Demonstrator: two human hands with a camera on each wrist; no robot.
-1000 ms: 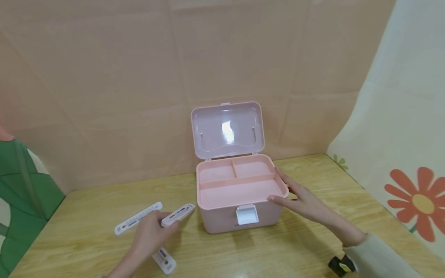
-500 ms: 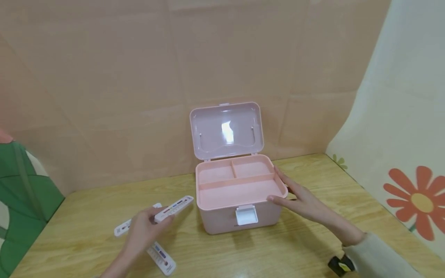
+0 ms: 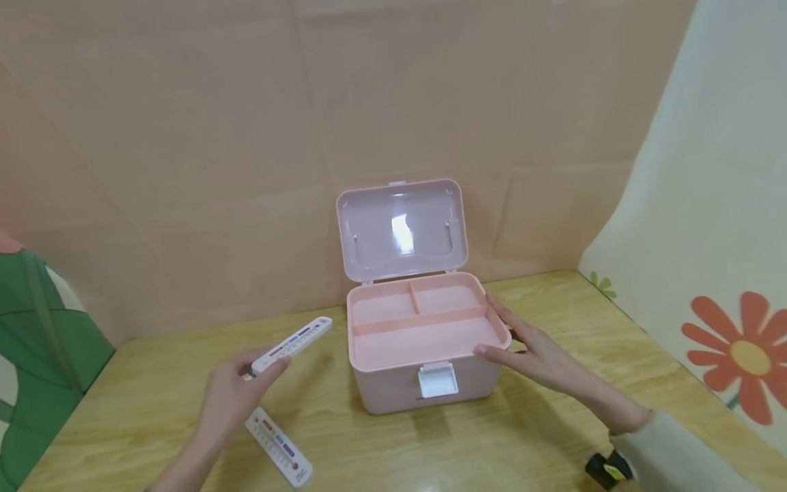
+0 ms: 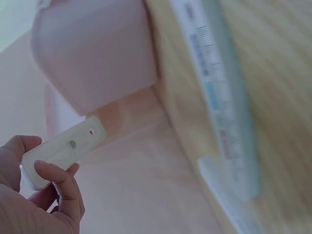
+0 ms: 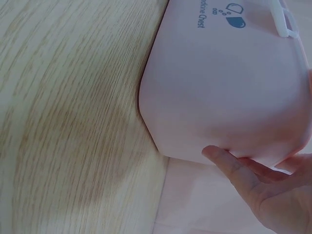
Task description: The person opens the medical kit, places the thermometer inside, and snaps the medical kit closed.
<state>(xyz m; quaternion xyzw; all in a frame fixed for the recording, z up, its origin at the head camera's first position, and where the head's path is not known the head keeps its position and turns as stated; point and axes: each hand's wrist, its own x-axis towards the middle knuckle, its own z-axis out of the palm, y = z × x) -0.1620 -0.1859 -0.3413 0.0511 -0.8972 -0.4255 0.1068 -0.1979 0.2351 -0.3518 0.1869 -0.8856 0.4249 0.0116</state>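
My left hand [image 3: 230,389] pinches a flat white thermometer [image 3: 292,345] printed with a scale and coloured bars, raised above the table left of the box; its plain back faces the left wrist view. Another thermometer [image 3: 279,447] lies on the table below that hand. A third thermometer [image 4: 226,195] shows in the left wrist view, while my left hand covers it in the head view. The pink medicine chest [image 3: 399,396] stands with its lid up, its divided tray bare. My right hand [image 3: 537,359] grips the chest's right side, thumb at the front rim, fingers against the outer wall.
The raised lid [image 3: 402,232] stands close to the beige cloth backdrop [image 3: 215,171]. A white latch [image 3: 438,380] hangs down the chest's front. A black object [image 3: 607,470] sits beside the right sleeve [image 3: 670,454]. A flower-printed cloth [image 3: 707,239] hangs at the right.
My left hand has lifted the thermometer up and to the left, uncovering the one below and now hiding the one behind. My right hand keeps its place on the chest.
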